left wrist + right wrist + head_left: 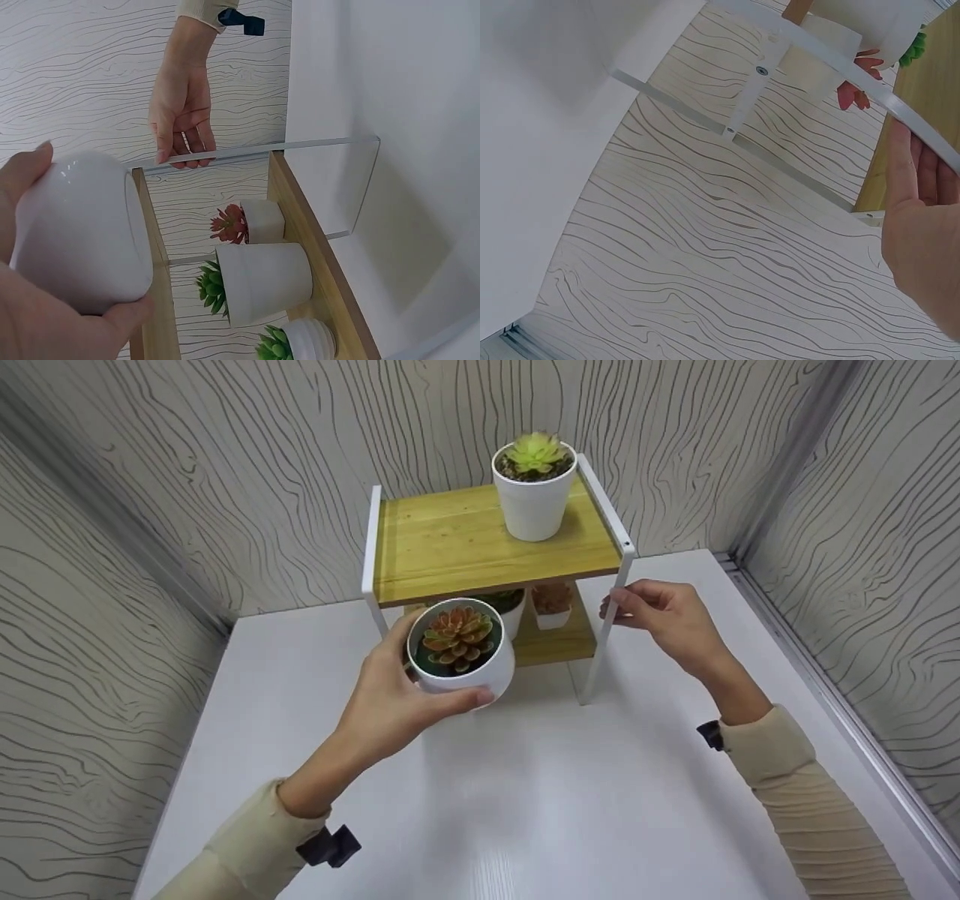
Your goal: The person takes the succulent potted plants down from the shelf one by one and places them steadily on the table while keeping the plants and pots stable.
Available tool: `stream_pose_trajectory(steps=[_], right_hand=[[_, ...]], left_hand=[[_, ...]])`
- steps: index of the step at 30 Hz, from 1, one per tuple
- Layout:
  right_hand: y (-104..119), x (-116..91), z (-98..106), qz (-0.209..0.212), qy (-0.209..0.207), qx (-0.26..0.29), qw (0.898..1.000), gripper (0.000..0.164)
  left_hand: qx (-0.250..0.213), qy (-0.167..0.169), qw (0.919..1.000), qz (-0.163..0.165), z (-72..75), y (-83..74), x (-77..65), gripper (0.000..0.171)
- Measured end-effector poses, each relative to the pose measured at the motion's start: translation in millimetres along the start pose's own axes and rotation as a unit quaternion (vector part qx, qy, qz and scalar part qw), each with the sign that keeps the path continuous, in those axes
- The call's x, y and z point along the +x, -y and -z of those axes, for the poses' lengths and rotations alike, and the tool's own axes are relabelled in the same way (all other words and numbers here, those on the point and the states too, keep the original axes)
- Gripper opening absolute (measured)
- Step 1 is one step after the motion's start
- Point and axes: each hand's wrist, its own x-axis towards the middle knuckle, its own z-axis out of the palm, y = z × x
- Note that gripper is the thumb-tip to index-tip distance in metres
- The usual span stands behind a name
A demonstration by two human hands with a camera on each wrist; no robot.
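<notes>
1. My left hand (382,701) grips a rounded white pot (487,671), thumb across the near side and fingers round the far left. I take it that this wide hold leaves the rim free and spares the reddish succulent (457,637) inside.

2. That pot is in the air, just before the front edge of the rack's upper board (442,540) and left of its front right corner. It looks about upright, probably so nothing tips out; whether it touches the edge I cannot tell.

3. My right hand (671,622) pinches the front right upright (600,660) below that corner, thumb on one side and fingertips on the other. I judge this steadies the rack, whose slim frame might slide on the white table (585,810).

4. A tapered pot (532,510) with a light green succulent (536,451) stands on the upper board, closer to the right edge than the left. That leaves bare wood towards the left edge.

5. On the lower board (559,649), counting from its right edge, are a small pot (264,222) with a red plant, a larger pot (270,281) with green leaves, and a ribbed pot (313,341). Standing in a row, they perhaps show each plant better.
</notes>
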Motion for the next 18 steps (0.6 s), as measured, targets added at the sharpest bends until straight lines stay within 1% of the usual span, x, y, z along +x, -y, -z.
stream_pose_trajectory(steps=[6, 14, 18], right_hand=[[0.9, 0.4, -1.3, 0.003, -0.004, -0.013, 1.0, 0.036], [0.3, -2.0, -0.7, -0.001, -0.006, -0.025, 1.0, 0.038], [0.2, -2.1, -0.5, 0.002, -0.005, -0.028, 1.0, 0.037]], left_hand=[[-0.008, -0.006, 0.9999, 0.003, 1.7, 7.0, -3.8, 0.096], [-0.015, -0.006, 0.9996, 0.023, 3.4, 17.8, -7.2, 0.096], [-0.016, -0.013, 0.9995, 0.026, 6.4, 21.5, -8.6, 0.096]])
